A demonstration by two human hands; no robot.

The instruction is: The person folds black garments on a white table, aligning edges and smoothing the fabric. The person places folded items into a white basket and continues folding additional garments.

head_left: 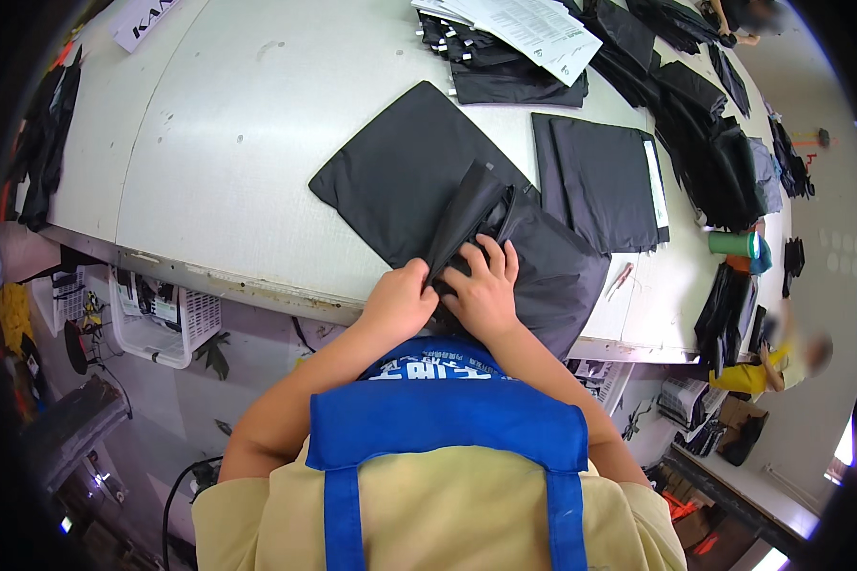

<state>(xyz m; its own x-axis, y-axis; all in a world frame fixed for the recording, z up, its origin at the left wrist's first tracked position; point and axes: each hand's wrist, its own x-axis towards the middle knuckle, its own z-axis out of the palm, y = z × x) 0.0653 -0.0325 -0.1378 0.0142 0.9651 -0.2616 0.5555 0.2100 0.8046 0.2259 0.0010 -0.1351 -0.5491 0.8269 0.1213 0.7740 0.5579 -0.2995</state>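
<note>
A black fabric piece lies bunched at the table's near edge, part of it hanging over toward my apron. My left hand pinches the left edge of its raised fold, fingers closed. My right hand lies on the cloth just beside it, fingers bent and spread over the opened fold; the fingertips press down on the fabric. Beneath and beyond it, a flat square black fabric piece rests cornerwise on the table. To the right is a folded black fabric piece with a white strip along its right side.
The pale table curves across the view. Printed paper sheets lie on a stack of black pieces at the back. More dark garments and a green thread cone are at the right. A white basket sits below the table's edge.
</note>
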